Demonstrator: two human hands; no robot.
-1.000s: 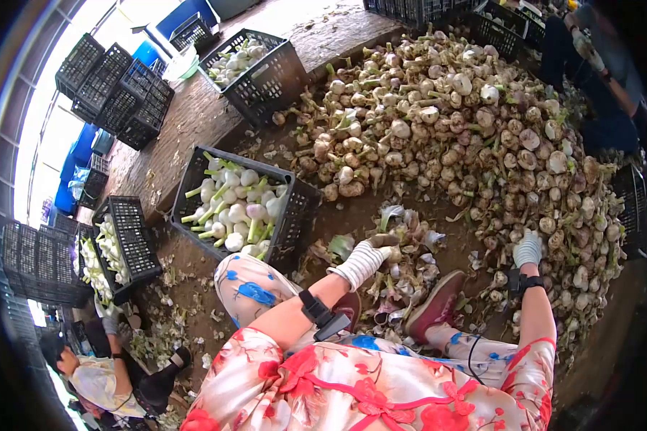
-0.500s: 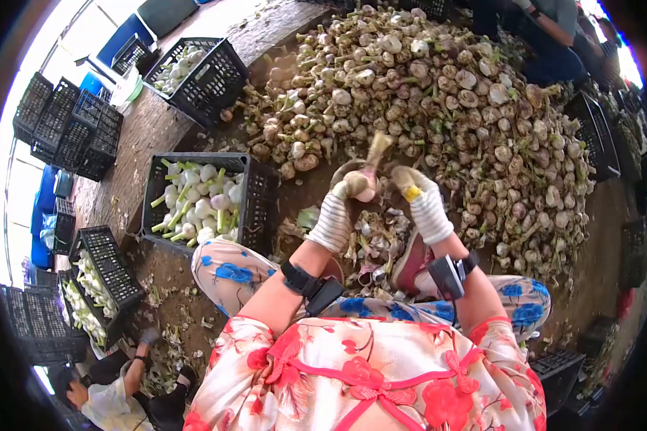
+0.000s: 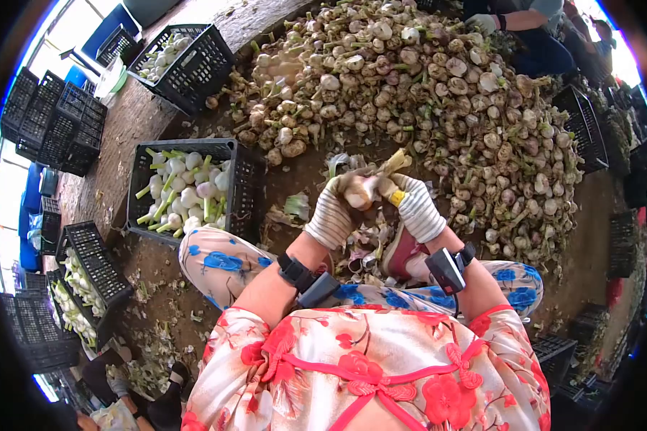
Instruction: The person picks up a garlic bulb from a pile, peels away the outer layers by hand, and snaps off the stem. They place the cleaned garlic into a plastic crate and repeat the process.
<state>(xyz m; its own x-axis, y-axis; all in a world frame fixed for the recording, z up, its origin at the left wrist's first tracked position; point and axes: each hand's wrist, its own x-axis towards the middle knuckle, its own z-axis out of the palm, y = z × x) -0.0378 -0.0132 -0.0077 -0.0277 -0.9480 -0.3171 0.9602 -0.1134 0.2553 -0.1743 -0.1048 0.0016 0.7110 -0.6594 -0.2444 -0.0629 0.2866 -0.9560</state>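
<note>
Between my two gloved hands is one garlic bulb (image 3: 359, 194) with its cut stalk pointing up to the right. My left hand (image 3: 336, 212) has its fingers wrapped round the bulb from the left. My right hand (image 3: 414, 204), with a yellow band on a finger, is closed at the bulb and the base of the stalk; its fingertips are partly hidden. Beneath both hands, loose garlic skins (image 3: 363, 248) lie on the ground between my shoes. To the left, a black crate (image 3: 246, 188) holds cleaned white bulbs with green stems.
A large heap of uncleaned garlic (image 3: 410, 93) spreads ahead and right. Another filled crate (image 3: 207, 66) stands at the upper left, with stacked crates (image 3: 61, 118) beyond. Co-workers sit at upper right, one gloved hand (image 3: 484, 23) at the heap, and at lower left.
My right hand has moved in to the bulb and closed on it, where it was apart before. The view has shifted slightly. A co-worker's gloved hand now shows at the heap's top right.
</note>
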